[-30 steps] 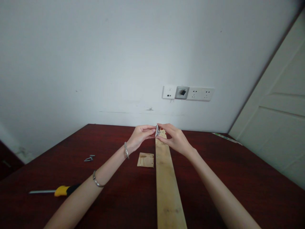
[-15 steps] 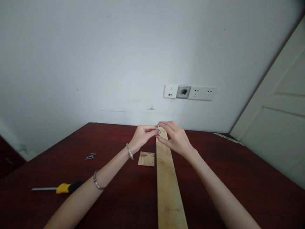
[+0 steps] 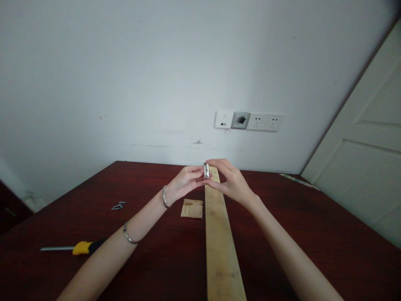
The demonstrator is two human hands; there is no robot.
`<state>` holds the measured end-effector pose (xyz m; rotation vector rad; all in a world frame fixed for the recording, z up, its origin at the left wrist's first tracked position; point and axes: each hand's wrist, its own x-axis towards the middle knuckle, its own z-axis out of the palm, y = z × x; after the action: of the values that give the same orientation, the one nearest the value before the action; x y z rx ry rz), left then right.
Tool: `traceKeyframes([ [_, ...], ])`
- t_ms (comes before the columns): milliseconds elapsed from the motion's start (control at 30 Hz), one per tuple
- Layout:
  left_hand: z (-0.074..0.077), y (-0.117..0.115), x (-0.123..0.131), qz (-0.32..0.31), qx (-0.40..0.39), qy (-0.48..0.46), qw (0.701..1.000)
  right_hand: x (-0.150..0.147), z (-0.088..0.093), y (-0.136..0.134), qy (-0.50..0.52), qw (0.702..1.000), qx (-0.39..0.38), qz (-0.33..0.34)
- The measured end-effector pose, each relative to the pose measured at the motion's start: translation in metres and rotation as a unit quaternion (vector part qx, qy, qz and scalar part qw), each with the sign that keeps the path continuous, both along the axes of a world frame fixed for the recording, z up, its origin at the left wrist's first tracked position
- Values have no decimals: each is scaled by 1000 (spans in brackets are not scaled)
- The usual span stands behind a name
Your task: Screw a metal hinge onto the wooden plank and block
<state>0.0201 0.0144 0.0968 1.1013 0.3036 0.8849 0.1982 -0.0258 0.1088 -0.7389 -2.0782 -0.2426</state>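
Observation:
Over the far end of a long wooden board (image 3: pixel 221 234), a small shiny metal bracket (image 3: pixel 206 170) is held up between both hands. My left hand (image 3: pixel 185 182) pinches it from the left, fingers pressed together. Curved around it from the right, my right hand (image 3: pixel 231 177) has its fingertips at the bracket's top and its thumb at the bottom. Fingers cover part of the bracket, so its full shape is hard to make out. A small square piece of wood (image 3: pixel 192 208) lies left of the board, below my left hand.
Several screws (image 3: pixel 118 205) lie on the dark red table (image 3: pixel 150 259) at the left. Nearer me is a screwdriver (image 3: pixel 82 247) with a yellow and black handle, partly behind my left forearm. Wall sockets (image 3: pixel 265 122) and a white door (image 3: pixel 369 154) stand beyond the table.
The bracket has been turned between my fingers, so a narrower, shinier side now faces me. My left hand has shifted slightly left and rotated, while the right hand has barely moved.

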Motion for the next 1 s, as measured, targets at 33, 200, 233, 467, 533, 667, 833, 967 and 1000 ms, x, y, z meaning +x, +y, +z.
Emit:
traceKeyframes([
  [33, 0, 0, 0, -10, -3, -8, 1000, 0, -1, 0, 9, 1000, -5, 2],
  [200, -2, 0, 1, -37, -4, -21, 999, -2, -2, 0, 23, 1000, -11, 7],
  [233, -2, 0, 1, -35, -3, -19, 999, -3, -1, -1, 21, 1000, -9, 7],
  [467, -4, 1, 3, 36, 29, 8, 999, -6, 1, -4, -34, 997, 22, -70],
  [533, -4, 0, 4, 61, 40, 10, 997, -5, 0, -3, -35, 996, 30, -82],
  [667, -2, -5, 7, 102, 56, 6, 993, -4, -2, 0, -27, 998, 28, -52],
  [833, 1, -12, 12, 108, 36, -19, 993, -3, -4, 5, 58, 998, -9, 10],
  [967, 0, -10, 13, 54, -5, -50, 997, -3, -4, 7, 100, 993, -50, 26],
  [1000, -1, -9, 12, 59, -6, -52, 997, -2, -4, 8, 103, 993, -56, 23],
])
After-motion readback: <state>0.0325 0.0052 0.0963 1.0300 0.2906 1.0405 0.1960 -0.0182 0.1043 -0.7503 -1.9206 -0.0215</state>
